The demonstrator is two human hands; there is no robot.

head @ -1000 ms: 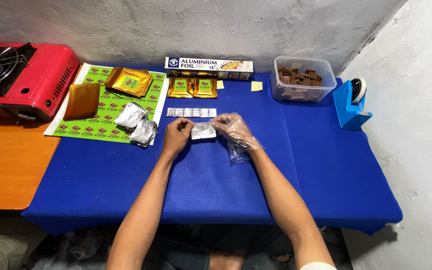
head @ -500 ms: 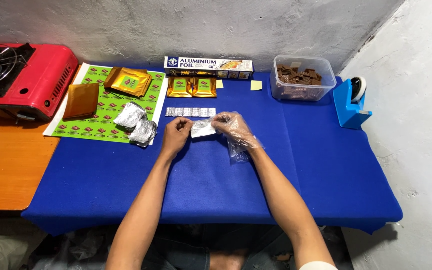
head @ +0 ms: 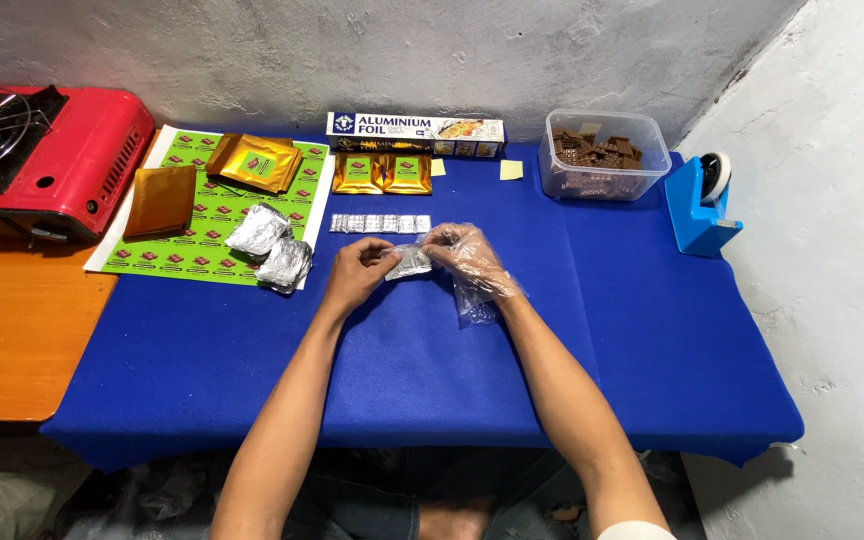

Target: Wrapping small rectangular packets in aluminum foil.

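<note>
A small foil-wrapped packet [head: 410,262] is held just above the blue table [head: 412,350] between both hands. My left hand [head: 354,273] is bare and pinches its left end. My right hand [head: 467,256] wears a loose clear plastic glove and grips the right end. Just behind the hands lies a row of small foil-wrapped pieces [head: 380,224]. Two crumpled foil packets [head: 272,245] rest at the left on a green printed sheet [head: 202,225].
A long foil box [head: 415,130] lies along the back wall, with two gold pouches [head: 384,174] before it. A clear tub of brown chocolate pieces [head: 597,155] and a blue tape dispenser [head: 702,205] stand at back right. A red gas stove [head: 47,160] sits far left.
The foil packet has been tilted and folded tighter between the fingers; my left hand's fingers shifted slightly right over its end. The arms stay in place.
</note>
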